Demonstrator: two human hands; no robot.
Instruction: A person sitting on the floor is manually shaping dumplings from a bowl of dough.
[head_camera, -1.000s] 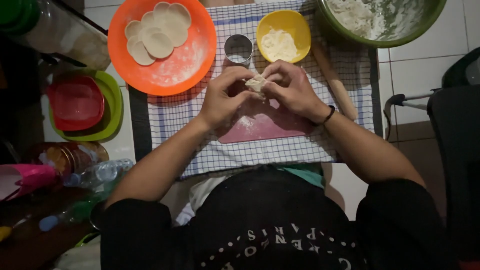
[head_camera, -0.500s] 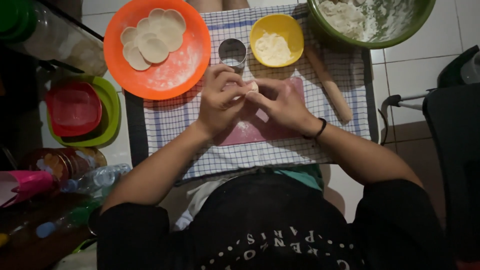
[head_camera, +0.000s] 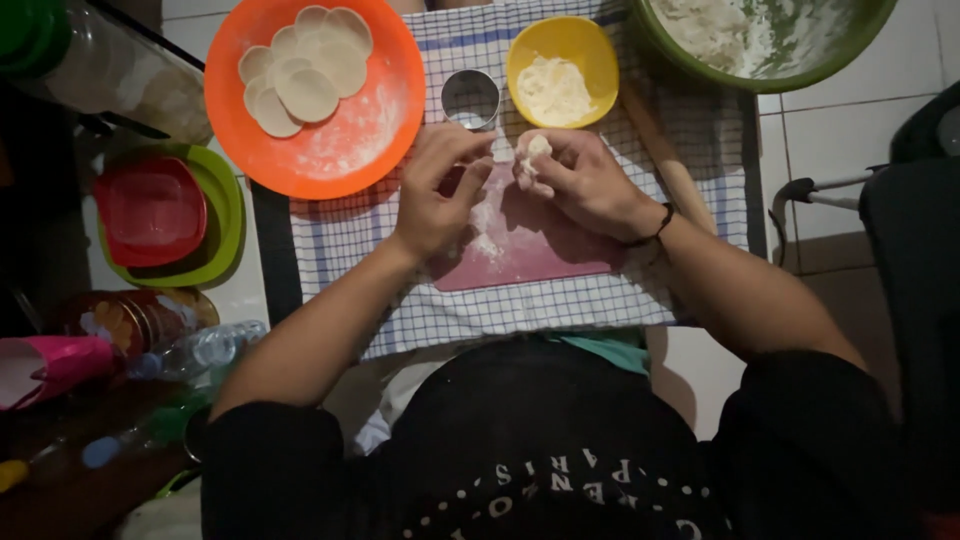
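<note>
Dough piece (head_camera: 536, 150) sits pinched in the right hand (head_camera: 580, 180) above the pink board (head_camera: 530, 245); left hand (head_camera: 435, 190) hovers beside, fingers loose. Looks soft, sticky; hold its edges gently.

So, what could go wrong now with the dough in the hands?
1. The small white dough piece sits only at the right hand's fingertips; the left hand is apart, so it might drop.
2. The round metal cutter and yellow bowl of flour stand close; a knuckle could knock them.
</note>
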